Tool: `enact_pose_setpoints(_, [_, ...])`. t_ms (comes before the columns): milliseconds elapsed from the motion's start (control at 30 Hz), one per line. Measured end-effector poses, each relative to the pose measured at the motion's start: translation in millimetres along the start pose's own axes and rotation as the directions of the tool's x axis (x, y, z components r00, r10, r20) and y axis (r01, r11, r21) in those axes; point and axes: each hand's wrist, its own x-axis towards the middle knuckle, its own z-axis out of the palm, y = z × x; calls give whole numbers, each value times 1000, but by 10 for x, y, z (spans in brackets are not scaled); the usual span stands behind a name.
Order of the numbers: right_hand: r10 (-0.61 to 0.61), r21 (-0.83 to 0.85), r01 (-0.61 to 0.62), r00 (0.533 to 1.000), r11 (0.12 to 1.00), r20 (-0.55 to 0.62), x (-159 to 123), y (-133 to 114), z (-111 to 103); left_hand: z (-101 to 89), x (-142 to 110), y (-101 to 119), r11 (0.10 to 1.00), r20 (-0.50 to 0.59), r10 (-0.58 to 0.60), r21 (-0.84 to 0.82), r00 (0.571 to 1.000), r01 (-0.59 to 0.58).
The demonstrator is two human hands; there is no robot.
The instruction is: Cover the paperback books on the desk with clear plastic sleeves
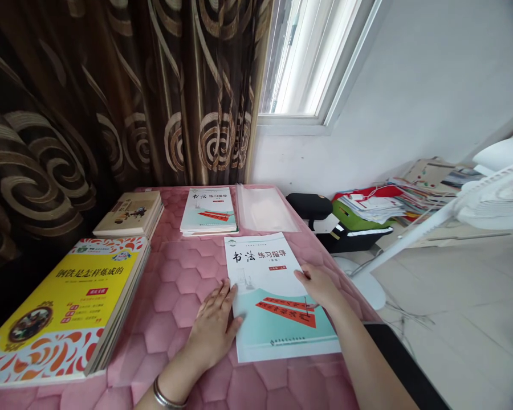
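Observation:
A white and teal calligraphy workbook (pixel 256 290) with red banners on its cover lies face up in front of me, slightly turned. My left hand (pixel 216 322) rests flat along its left edge, fingers stretched out and the thumb touching the cover. At the right edge, my right hand (pixel 318 287) is closed on the workbook with its fingers bent; part of the grip is hidden. Under the workbook, a clear plastic sheet (pixel 154 319) seems to spread to the left over the pink quilted cloth (pixel 188 279).
Behind the workbook stand a stack of similar workbooks (pixel 207 210) and a pile of clear plastic covers (pixel 265 209). Yellow books (pixel 81 290) and beige books (pixel 130 213) are stacked at left. A white fan (pixel 410 228) stands beyond the table's right edge, near heaped papers (pixel 427 176).

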Motion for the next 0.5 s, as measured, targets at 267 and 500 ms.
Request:
enact_pose_setpoints(267, [-71,-96,72,997,993,11,-57,-89,-139,-144,10,13,998,158,-31,-53,987,40])
enact_pose_setpoints(500, [-75,-156,77,997,985,22,-70,-127,-198,-173,22,22,998,177,-16,-56,984,26])
